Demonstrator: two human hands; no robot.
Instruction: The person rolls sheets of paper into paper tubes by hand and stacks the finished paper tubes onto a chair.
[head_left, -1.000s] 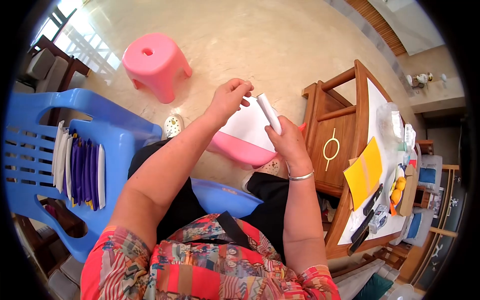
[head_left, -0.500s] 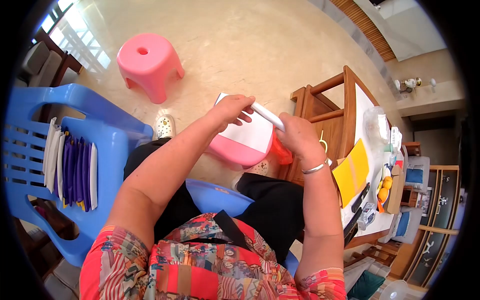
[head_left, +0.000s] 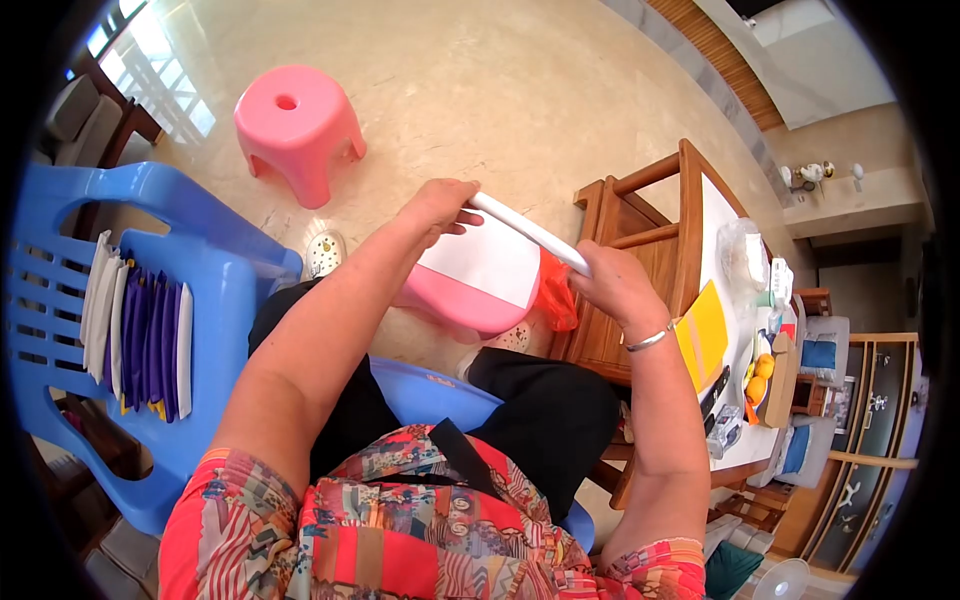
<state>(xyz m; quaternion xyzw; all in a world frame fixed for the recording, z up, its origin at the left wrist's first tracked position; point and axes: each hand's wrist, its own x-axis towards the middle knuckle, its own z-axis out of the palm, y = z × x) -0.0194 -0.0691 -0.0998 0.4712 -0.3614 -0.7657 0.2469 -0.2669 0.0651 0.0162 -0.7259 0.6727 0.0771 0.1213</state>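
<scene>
A white rolled tube (head_left: 530, 232) is stretched between my two hands, above a pink stool (head_left: 465, 300) with a white sheet (head_left: 490, 262) lying on it. My left hand (head_left: 441, 207) pinches the tube's upper left end, its other fingers curled loosely. At the lower right end, my right hand (head_left: 612, 283), with a silver bangle at the wrist, is closed round the tube. A red plastic bag (head_left: 556, 294) hangs beside the stool's right side.
Another pink stool (head_left: 300, 125) stands on the floor ahead. On the left, a blue chair (head_left: 215, 275) holds purple and white packets (head_left: 150, 335). At right, a wooden-framed table (head_left: 690, 235) bears a yellow envelope (head_left: 703, 335), oranges (head_left: 762, 375) and a plastic container (head_left: 738, 255).
My left hand has taken hold of the tube's free end. My right hand has moved right and the tube, earlier steeper, now slants flatter and shows more length.
</scene>
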